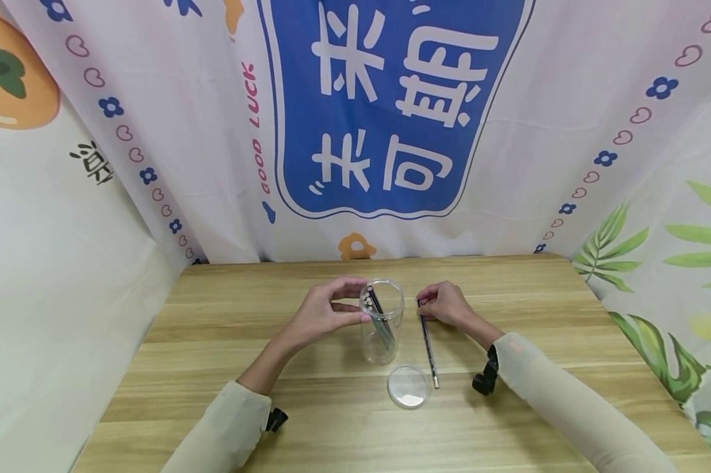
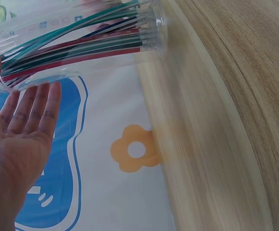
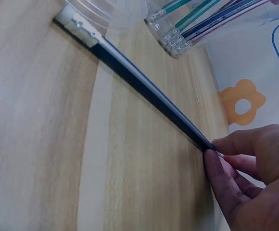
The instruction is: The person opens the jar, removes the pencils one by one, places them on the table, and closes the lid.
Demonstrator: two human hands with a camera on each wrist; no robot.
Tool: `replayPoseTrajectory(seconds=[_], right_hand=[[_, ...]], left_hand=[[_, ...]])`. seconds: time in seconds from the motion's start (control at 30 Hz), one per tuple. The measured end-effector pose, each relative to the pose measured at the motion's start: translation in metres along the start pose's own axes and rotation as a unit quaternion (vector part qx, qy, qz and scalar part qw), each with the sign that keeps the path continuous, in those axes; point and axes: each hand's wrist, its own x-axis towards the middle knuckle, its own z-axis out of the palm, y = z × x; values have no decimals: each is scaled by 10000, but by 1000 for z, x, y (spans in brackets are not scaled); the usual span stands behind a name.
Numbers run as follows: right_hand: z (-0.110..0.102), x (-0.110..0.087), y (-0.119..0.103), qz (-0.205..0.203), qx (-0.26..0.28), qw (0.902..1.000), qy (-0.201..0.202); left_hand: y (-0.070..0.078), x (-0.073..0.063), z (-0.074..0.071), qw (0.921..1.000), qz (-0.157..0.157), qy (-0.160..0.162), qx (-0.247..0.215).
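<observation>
A clear plastic jar (image 1: 379, 341) stands upright on the table, with several pencils (image 2: 82, 48) in green, red and dark blue leaning inside it. My left hand (image 1: 324, 309) holds the jar near its rim, thumb on the near side and fingers on the far side. To the right of the jar, my right hand (image 1: 447, 303) pinches a dark pencil (image 3: 149, 91) by its far end between thumb and fingertips. The pencil's pale eraser end points toward me, close to a round clear lid (image 1: 408, 386) that lies flat on the table.
The wooden table (image 1: 213, 328) reaches back to a printed white curtain (image 1: 225, 230) with a blue panel. More printed cloth hangs at the left and right sides. Each wrist wears a small black camera mount (image 1: 485, 378).
</observation>
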Motion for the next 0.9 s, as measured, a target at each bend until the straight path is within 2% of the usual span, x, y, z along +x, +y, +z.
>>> replayPoseTrajectory(seconds=[0.3, 0.5, 0.63, 0.9], right_hand=[[-2, -1, -1, -17, -39, 10000, -8], [-9, -3, -5, -173, -476, 9987, 61], [-16, -6, -10, -495, -634, 9967, 120], [-26, -13, -22, -1005, -608, 9930, 129]], left_hand=[[-1, 1, 0, 10000, 38, 17, 38], [-2, 2, 1, 10000, 19, -6, 39], [-1, 2, 1, 10000, 18, -12, 27], [0, 0, 1, 10000, 43, 29, -15]])
